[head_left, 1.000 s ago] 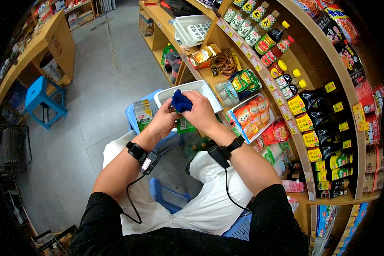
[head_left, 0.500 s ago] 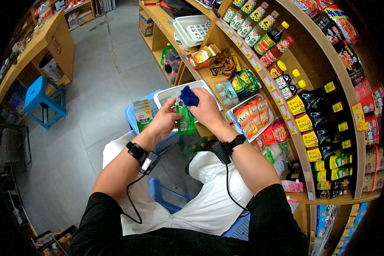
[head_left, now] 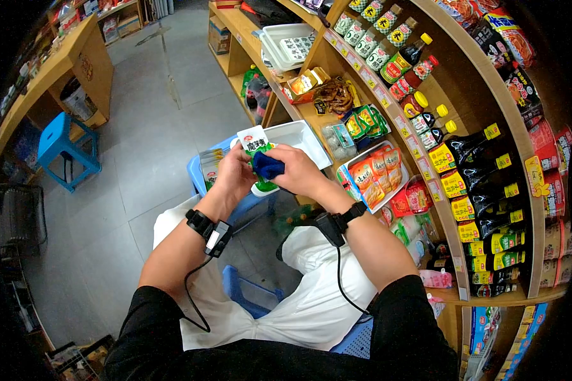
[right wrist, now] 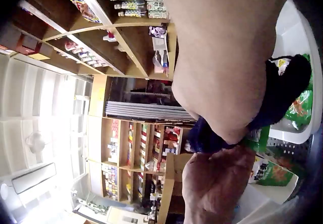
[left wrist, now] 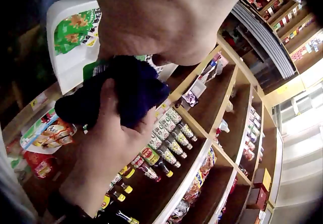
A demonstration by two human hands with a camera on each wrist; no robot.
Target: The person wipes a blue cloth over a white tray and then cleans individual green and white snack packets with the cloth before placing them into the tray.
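A white-and-green packet (head_left: 254, 138) is pinched by the left hand (head_left: 234, 174), its white printed end pointing away from the body. The right hand (head_left: 297, 170) grips a dark blue cloth (head_left: 268, 166) against the packet's lower part, hiding some of it. In the left wrist view the cloth (left wrist: 136, 90) is bunched under the fingers of the right hand (left wrist: 108, 143), close beside the left hand (left wrist: 156, 22). The right wrist view has the cloth (right wrist: 287, 90) partly behind the right hand (right wrist: 222, 62), with the left hand (right wrist: 217, 183) touching nearby.
Beyond the hands is a white tray (head_left: 312, 141), with green packets (right wrist: 301, 108) inside. More packets (head_left: 208, 166) stand at left on a blue stool. Shelves of bottles (head_left: 454, 181) curve along the right, near a tray of orange packets (head_left: 370, 177). Another blue stool (head_left: 60, 143) stands left.
The packet's green, barcoded end hung toward the body; now its white printed end shows beyond the fingers. The right hand and cloth have moved down and left onto the packet.
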